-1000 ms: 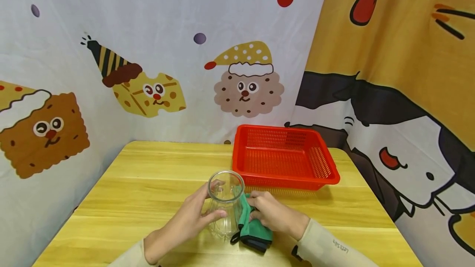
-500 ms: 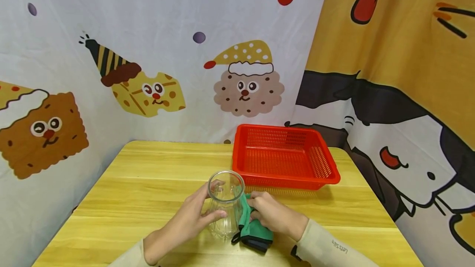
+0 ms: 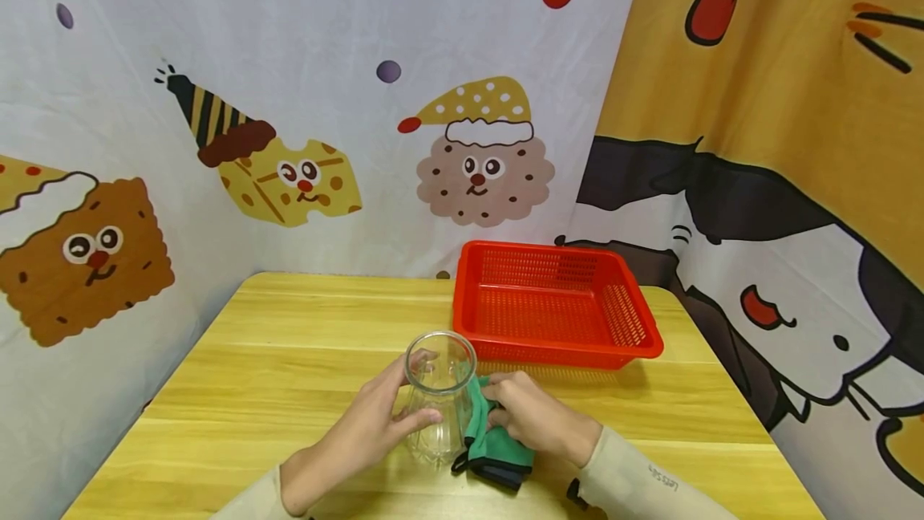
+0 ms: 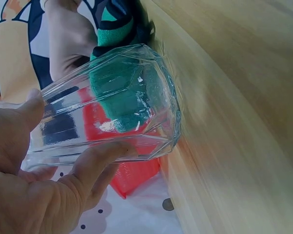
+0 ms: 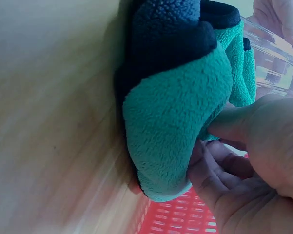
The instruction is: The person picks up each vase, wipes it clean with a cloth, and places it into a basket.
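Observation:
A clear faceted drinking glass (image 3: 442, 438) stands upright, its base right at the wooden table and its round rim uppermost. My left hand (image 3: 361, 424) holds it from the left, thumb on the near side and fingers around the far side. Against the glass's right side lies a bunched green towel (image 3: 503, 449) with black edging and a dark blue face. My right hand (image 3: 537, 416) pinches the upper folds of this towel, whose lower part rests on the table. In the left wrist view, the green towel (image 4: 119, 92) shows through the glass wall.
A red plastic basket (image 3: 549, 355) with perforated sides sits behind the hands, toward the back right of the wooden table (image 3: 303, 359). Behind the table hangs a white cartoon-printed curtain (image 3: 325, 62), and an orange printed one (image 3: 780, 95) borders the right side.

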Demonstrator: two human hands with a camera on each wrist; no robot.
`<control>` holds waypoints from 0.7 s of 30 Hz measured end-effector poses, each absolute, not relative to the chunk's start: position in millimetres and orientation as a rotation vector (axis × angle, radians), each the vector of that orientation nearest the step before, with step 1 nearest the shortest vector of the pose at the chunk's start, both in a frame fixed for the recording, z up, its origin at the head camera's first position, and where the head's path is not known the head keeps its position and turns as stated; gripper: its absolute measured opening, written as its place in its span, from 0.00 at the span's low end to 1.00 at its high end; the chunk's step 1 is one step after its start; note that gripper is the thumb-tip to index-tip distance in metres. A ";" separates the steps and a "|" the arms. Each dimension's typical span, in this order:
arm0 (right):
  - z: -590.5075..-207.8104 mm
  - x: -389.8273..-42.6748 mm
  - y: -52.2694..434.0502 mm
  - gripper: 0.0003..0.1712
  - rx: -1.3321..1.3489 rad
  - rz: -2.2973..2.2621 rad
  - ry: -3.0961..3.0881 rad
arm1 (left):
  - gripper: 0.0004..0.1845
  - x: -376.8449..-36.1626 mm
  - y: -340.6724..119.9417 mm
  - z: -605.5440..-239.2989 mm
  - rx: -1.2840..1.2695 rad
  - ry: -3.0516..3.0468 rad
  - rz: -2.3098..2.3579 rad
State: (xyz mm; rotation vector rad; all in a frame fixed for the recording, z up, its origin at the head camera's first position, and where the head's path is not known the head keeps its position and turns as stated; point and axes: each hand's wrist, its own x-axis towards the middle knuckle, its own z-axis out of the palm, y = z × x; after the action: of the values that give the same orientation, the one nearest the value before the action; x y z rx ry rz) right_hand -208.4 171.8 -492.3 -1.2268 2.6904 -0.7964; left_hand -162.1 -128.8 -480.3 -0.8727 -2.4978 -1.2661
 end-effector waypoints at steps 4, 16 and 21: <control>-495.1 -208.9 172.9 0.08 -1.187 -0.839 2.684 | 0.43 -175.3 -131.6 -506.4 -0.923 -2.403 -1.258; -500.2 -209.5 178.5 0.11 -1.172 -0.981 2.639 | 0.41 -158.6 -125.8 -474.3 -0.820 -2.573 -1.207; -500.0 -210.0 180.4 0.11 -1.170 -1.041 2.622 | 0.42 -160.0 -125.7 -474.8 -0.814 -2.589 -1.193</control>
State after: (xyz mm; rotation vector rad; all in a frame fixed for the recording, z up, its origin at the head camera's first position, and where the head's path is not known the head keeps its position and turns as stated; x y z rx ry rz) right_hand -210.0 180.4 -500.0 -1.1700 2.6218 -1.0408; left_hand -160.0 -125.7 -474.8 -0.8143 -2.5889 -1.1926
